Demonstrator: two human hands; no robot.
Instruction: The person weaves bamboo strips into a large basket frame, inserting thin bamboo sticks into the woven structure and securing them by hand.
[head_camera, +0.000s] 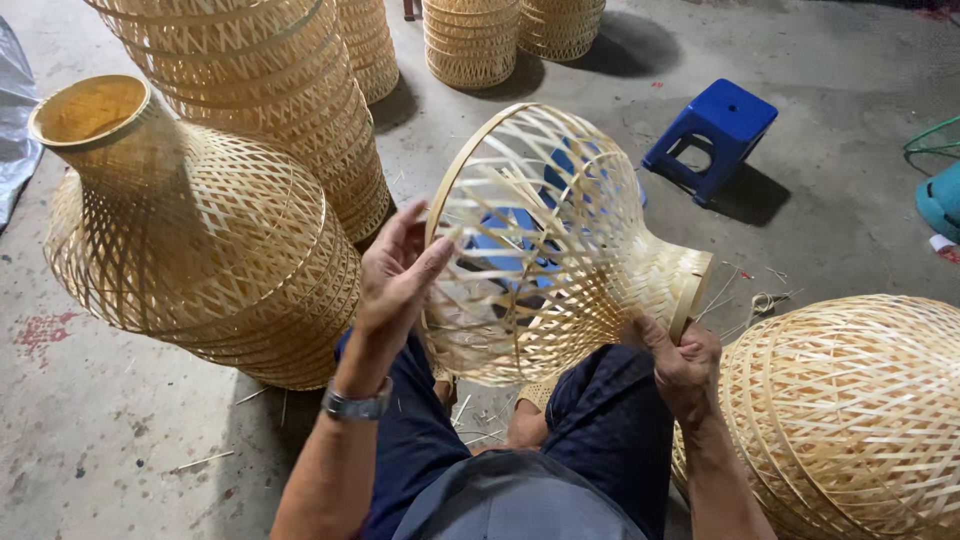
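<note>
A woven bamboo lampshade frame (560, 250) lies on its side across my knees, wide rim to the left, narrow neck to the right. My left hand (395, 275) presses flat against the wide round rim, fingers spread, with a wristwatch (357, 404) on that wrist. My right hand (680, 365) grips the narrow neck ring at the lower right. Loose strip ends stick out inside the open weave near the rim.
A stack of finished woven shades (200, 230) stands to my left, with taller stacks (290, 90) behind. Another rounded shade (850, 410) sits at my right. A blue plastic stool (712, 135) stands on the concrete floor beyond; more stacks (472, 40) are at the back.
</note>
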